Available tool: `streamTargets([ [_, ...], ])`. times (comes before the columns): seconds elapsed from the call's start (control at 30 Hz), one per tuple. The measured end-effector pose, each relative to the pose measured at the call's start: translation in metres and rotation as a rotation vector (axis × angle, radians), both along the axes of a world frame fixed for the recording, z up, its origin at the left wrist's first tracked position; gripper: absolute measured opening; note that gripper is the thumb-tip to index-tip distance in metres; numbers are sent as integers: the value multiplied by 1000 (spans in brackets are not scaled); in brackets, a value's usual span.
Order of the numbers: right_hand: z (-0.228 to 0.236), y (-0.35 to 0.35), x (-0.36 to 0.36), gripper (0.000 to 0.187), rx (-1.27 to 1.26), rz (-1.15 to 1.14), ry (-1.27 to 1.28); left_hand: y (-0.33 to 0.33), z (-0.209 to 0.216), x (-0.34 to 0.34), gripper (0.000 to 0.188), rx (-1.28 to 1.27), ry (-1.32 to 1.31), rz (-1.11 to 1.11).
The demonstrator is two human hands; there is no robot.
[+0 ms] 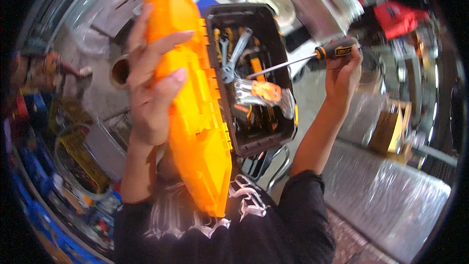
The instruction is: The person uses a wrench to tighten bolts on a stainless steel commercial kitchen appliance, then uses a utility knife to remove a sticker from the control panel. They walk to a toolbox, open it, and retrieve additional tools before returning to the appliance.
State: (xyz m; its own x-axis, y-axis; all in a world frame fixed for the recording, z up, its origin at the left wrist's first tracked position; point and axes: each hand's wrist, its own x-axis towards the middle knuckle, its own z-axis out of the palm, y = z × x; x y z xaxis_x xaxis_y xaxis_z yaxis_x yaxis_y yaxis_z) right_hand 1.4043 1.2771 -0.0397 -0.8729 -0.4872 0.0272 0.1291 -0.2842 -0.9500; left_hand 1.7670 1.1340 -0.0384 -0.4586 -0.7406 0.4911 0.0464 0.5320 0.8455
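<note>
My left hand (152,80) is wrapped round an orange plastic toolbox lid (195,122), holding it on edge along the left side of a black toolbox (266,147). Whether the lid is joined to the box, I cannot tell. In my right hand (342,71) is a screwdriver (334,50) with a dark handle, its long metal shaft pointing left over the box. The tip appears above the tools inside. Among them lie an adjustable wrench (238,56), another metal wrench (224,50) and a clear-wrapped item (265,91) with an orange label.
Behind the box stand a round cream container (271,2) and a plastic-wrapped bundle (320,2). A large wrapped slab (386,198) lies at right, near an open cardboard box (388,129). Blue crates (36,210) line the left. A brown cardboard tube (118,72) stands beside my left hand.
</note>
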Motion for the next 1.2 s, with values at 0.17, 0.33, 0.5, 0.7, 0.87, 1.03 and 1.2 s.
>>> streamTargets([
  [0.17, 46, 160, 24, 53, -88, -9, 112, -4, 7, -13, 60, 43, -189, 27],
  [0.33, -46, 305, 40, 32, 525, -356, 22, -14, -4, -10, 70, -82, -333, 45],
  [0.5, -304, 379, 67, 45, 1082, -232, -555, 5, -30, -2, 69, 143, -179, 22],
  [0.7, -517, 403, 125, 59, 1587, -76, -310, 44, -23, -7, 67, 300, -99, 30],
  [0.87, -544, 411, 113, 51, 1578, 233, -351, 68, -5, 3, 67, 426, 40, -2],
  [1.03, -542, 417, 112, 48, 1545, 206, -314, 61, 14, -25, 66, 506, 121, -63],
  [1.2, -534, 414, 113, 50, 1628, 194, -291, 27, 23, -51, 65, 573, 138, -204],
])
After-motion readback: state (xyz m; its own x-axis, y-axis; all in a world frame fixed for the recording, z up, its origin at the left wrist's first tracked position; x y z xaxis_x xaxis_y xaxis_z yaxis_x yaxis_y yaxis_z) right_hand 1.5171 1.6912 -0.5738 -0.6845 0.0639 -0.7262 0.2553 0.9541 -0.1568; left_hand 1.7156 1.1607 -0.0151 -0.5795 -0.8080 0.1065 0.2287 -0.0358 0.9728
